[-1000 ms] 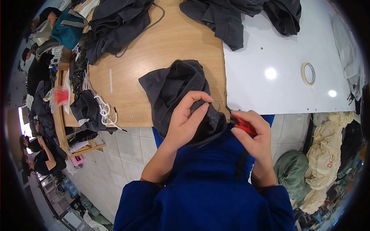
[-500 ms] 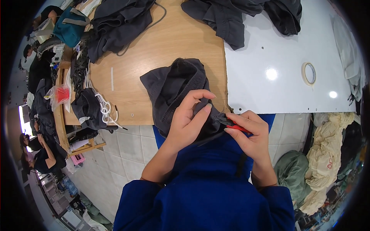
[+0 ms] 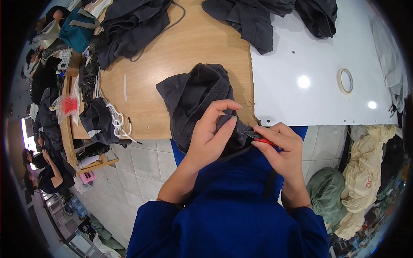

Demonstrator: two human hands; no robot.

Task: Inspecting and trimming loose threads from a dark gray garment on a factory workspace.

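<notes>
Pinching a dark-grey fabric garment (image 3: pixel 180 99) over the near edge of the light-brown wooden tabletop (image 3: pixel 144 84), the left hand (image 3: pixel 208 139) holds seemingly light, limp cloth, best taken by its stitched hem. Its long axis slants toward that edge, opening upward. Near the tabletop's right corner, the right hand (image 3: pixel 284 147) is closed around red-handled metal snips (image 3: pixel 263 140) pointing leftward.

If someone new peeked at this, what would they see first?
Probably the bright red snips in the right hand, their tip at the dark cloth that the left hand holds in the middle. The big blue clothes below stand out too. Over on the right, a pale tape roll lies on the shiny white tabletop.
</notes>
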